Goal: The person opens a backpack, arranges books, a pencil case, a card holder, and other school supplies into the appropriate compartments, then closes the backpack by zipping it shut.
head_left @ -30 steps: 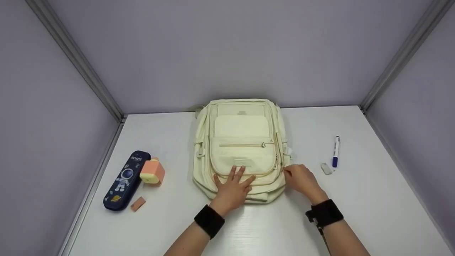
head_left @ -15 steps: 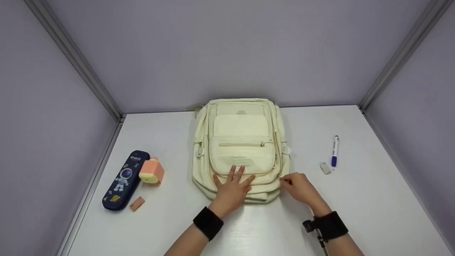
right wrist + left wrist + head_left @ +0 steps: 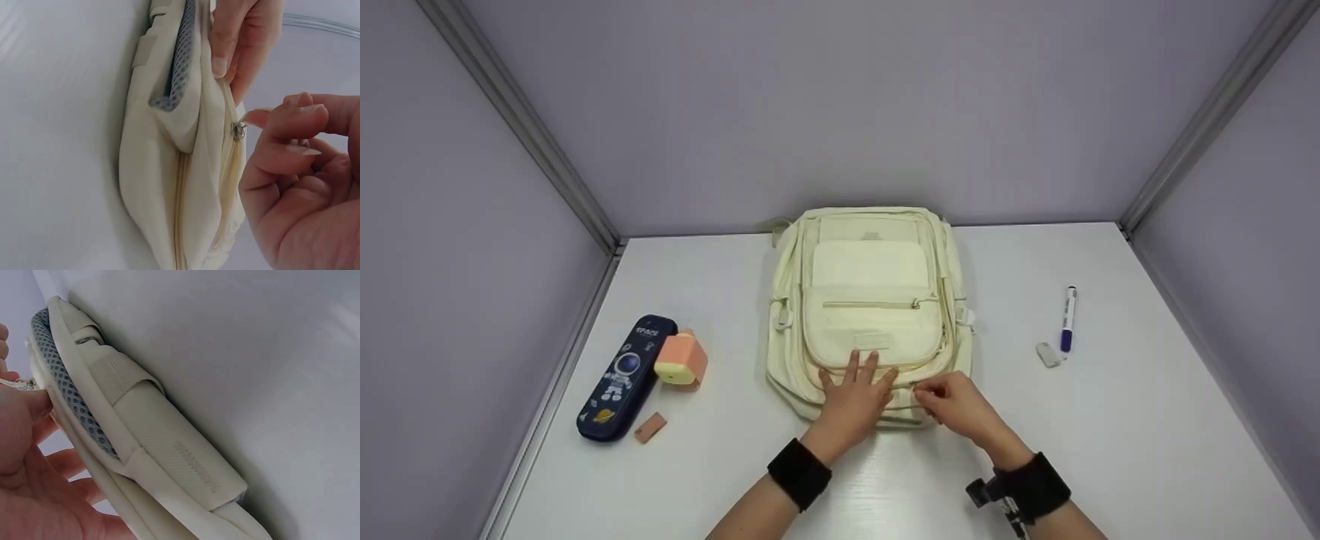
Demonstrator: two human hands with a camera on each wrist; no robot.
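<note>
A cream backpack [image 3: 870, 300] lies flat on the white table [image 3: 1110, 435], its front pockets facing up. My left hand [image 3: 855, 382] rests on its near front with straight, spread fingers. Just to the right, my right hand [image 3: 924, 395] pinches a small metal zipper pull [image 3: 240, 130] at the bag's near edge. In the right wrist view the zipper track runs along the cream seam, and my left hand's fingers [image 3: 228, 45] lie beside it. The left wrist view shows the backpack's padded edge [image 3: 152, 439] with grey mesh, and my left hand [image 3: 22, 455] against it.
A navy pencil case [image 3: 621, 377] lies at the left with an orange and yellow block [image 3: 681, 360] against it and a small orange eraser [image 3: 650, 429] nearby. At the right lie a blue marker [image 3: 1068, 319] and a small white piece [image 3: 1047, 355]. Lilac walls enclose three sides.
My right hand has moved from the bag's right side round the near corner and leftward along the zipper, ending close to my left hand. The left hand has stayed put.
</note>
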